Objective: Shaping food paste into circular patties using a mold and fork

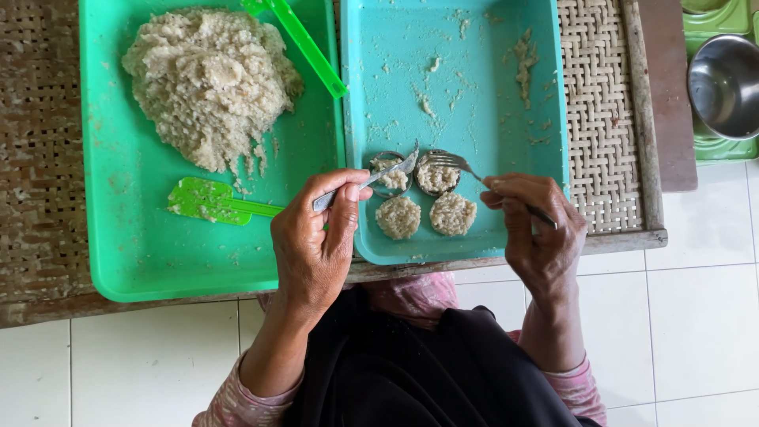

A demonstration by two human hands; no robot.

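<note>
My left hand point(316, 237) grips a metal spoon point(378, 174) whose tip rests on a small round metal mould point(389, 175) filled with pale grainy mash. My right hand point(538, 229) holds a metal fork point(458, 164) with its tines on a second filled mould point(437, 175). Just in front of the moulds lie two flat round patties point(399, 217) point(453, 213). All of these sit near the front edge of a teal plastic tray point(474, 71) smeared with crumbs.
A green tray point(126, 237) at left holds a big heap of the mash point(209, 79), a green spatula point(213, 202) and a green stick point(304, 43). Both trays rest on a woven bamboo table point(605, 119). A steel bowl point(726, 85) stands at far right over white floor tiles.
</note>
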